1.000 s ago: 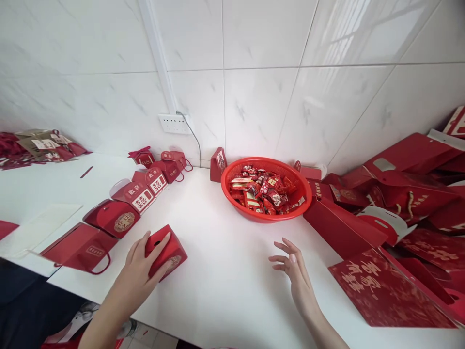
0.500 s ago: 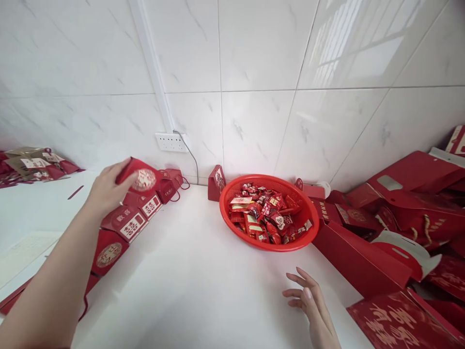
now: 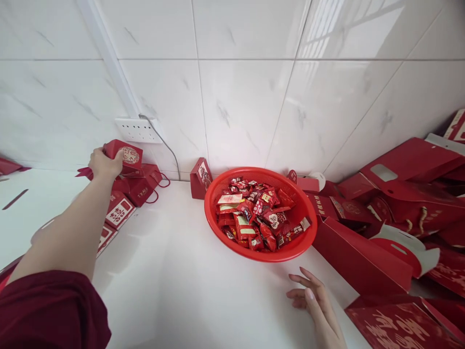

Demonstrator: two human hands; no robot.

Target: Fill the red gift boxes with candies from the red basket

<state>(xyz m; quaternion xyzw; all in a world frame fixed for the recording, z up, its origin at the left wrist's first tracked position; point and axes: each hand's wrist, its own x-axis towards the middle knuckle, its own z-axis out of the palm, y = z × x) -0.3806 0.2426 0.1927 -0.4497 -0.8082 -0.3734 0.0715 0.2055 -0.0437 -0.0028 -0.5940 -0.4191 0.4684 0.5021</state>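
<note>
My left hand (image 3: 105, 164) is closed on a small red gift box (image 3: 128, 156) with a round gold emblem, at the far end of a row of red boxes by the wall. Just beside it stands a red box with cord handles (image 3: 145, 185). Nearer to me in the row, a red box with white lettering (image 3: 119, 209) is partly covered by my forearm. My right hand (image 3: 314, 300) hovers above the white table (image 3: 203, 300), fingers apart and holding nothing. Beyond it sits a red plastic basket (image 3: 260, 256) of wrapped candies (image 3: 254, 213).
A small upright red box (image 3: 201, 178) stands against the tiled wall, left of the basket. Many red cartons (image 3: 366, 252) are heaped along the right side. A cable (image 3: 165, 143) hangs from the wall socket (image 3: 138, 131). A dark red strip (image 3: 14, 199) lies at far left.
My left hand has carried the gold-emblem box farther back along the row, toward the wall. My right hand stays nearly the same. The view has shifted slightly left and down.
</note>
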